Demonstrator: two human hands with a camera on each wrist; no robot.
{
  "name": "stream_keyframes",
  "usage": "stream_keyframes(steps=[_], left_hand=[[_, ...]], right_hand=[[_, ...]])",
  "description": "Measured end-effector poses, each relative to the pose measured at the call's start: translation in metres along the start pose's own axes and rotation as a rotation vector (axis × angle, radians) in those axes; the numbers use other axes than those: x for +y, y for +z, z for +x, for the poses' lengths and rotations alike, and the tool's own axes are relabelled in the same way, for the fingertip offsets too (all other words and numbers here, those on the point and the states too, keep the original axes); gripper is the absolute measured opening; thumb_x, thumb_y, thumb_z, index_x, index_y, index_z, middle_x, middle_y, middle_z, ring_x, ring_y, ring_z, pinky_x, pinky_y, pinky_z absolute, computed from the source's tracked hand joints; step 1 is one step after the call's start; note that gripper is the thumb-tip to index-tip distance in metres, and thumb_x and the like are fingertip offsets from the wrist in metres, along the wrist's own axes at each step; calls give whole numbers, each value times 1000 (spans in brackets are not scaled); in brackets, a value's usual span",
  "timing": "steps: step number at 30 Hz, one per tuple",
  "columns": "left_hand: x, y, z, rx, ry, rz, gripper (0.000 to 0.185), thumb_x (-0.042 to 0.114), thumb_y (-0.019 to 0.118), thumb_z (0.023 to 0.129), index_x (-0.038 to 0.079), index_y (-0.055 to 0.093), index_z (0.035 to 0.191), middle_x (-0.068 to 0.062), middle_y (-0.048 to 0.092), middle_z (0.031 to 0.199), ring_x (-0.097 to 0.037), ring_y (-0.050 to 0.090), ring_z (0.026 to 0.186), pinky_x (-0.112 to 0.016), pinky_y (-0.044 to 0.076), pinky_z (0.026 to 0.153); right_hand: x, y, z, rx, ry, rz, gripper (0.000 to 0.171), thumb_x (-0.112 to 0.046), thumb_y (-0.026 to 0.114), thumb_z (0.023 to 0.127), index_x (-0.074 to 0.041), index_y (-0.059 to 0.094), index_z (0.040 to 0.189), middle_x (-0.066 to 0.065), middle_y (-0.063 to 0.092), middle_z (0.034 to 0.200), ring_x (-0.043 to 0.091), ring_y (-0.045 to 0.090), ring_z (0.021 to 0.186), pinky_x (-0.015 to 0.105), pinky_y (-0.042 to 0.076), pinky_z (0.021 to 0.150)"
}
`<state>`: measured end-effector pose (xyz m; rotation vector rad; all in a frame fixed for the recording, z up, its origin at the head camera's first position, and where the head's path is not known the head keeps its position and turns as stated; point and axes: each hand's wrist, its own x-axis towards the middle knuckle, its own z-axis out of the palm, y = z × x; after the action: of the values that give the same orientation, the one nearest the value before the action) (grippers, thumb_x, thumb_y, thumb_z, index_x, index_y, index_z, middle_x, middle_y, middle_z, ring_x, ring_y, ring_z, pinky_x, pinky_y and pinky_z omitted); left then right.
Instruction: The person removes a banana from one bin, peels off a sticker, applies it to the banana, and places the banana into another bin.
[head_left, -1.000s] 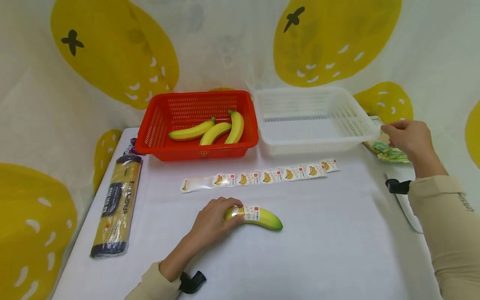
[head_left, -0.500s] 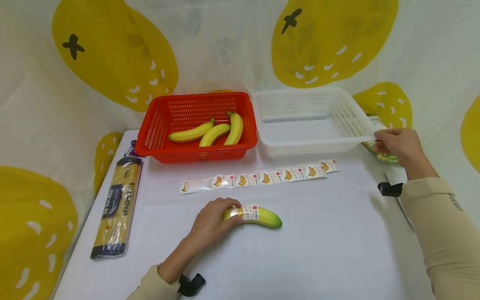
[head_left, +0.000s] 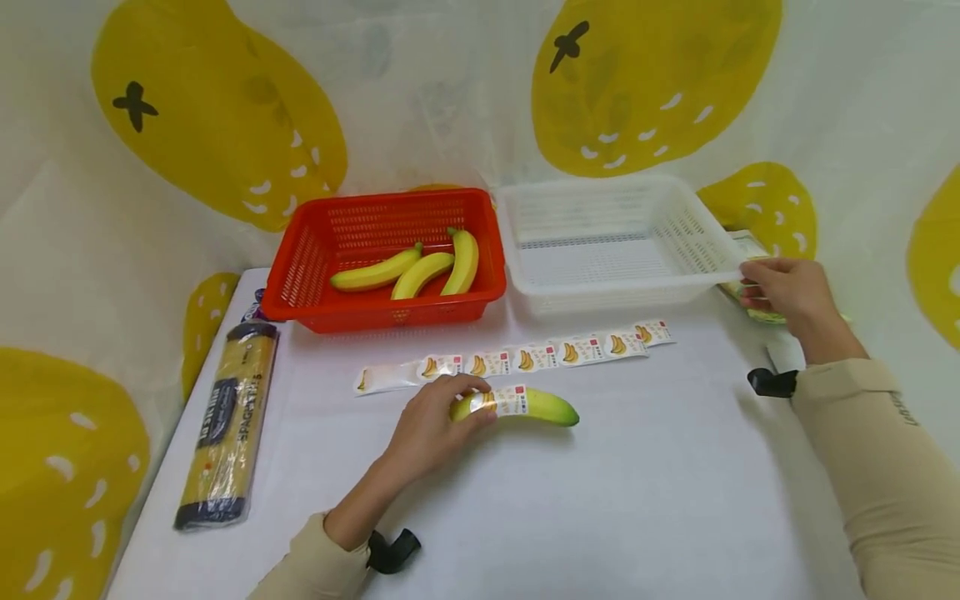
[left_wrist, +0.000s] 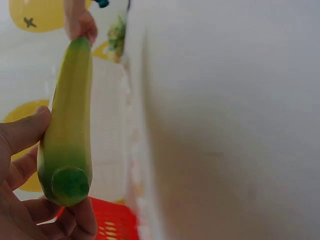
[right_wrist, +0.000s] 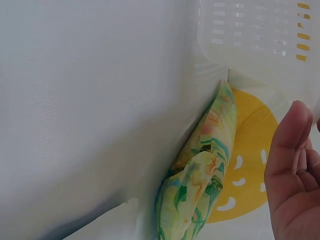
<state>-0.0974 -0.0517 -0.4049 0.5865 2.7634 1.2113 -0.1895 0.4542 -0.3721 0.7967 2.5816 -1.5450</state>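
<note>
A yellow banana (head_left: 551,407) with green ends and a white banana-picture label (head_left: 513,400) round its middle is gripped at one end by my left hand (head_left: 438,421). In the left wrist view the banana (left_wrist: 72,115) appears raised off the white tabletop, with the thumb on one side and fingers under it. My right hand (head_left: 793,296) pinches the front right corner of the white plastic basket (head_left: 622,293). The right wrist view has the thumb of that hand (right_wrist: 295,175) against the basket's rim (right_wrist: 250,75).
A red basket (head_left: 390,315) with 3 bananas (head_left: 461,265) stands left of the white one. A strip of banana labels (head_left: 525,358) lies in front. Wrapped spaghetti (head_left: 228,425) lies left. A green-yellow packet (right_wrist: 200,170) and a white flat object (head_left: 783,358) lie right.
My right hand has moved left from above the packet to the white basket's corner and taken hold of it. My left hand has raised the banana and shifted it slightly forward.
</note>
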Motion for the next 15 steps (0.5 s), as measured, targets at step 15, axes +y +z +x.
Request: stream_keyframes(steps=[15], left_hand=[[86, -14, 180, -78, 48, -134, 36, 37, 71, 96, 20, 63, 126, -11, 65, 128, -26, 62, 112, -38, 56, 85]], right_hand=[[1, 1, -8, -10, -111, -41, 62, -41, 55, 104, 10, 49, 139, -22, 59, 75, 3, 63, 69, 19, 58, 66]])
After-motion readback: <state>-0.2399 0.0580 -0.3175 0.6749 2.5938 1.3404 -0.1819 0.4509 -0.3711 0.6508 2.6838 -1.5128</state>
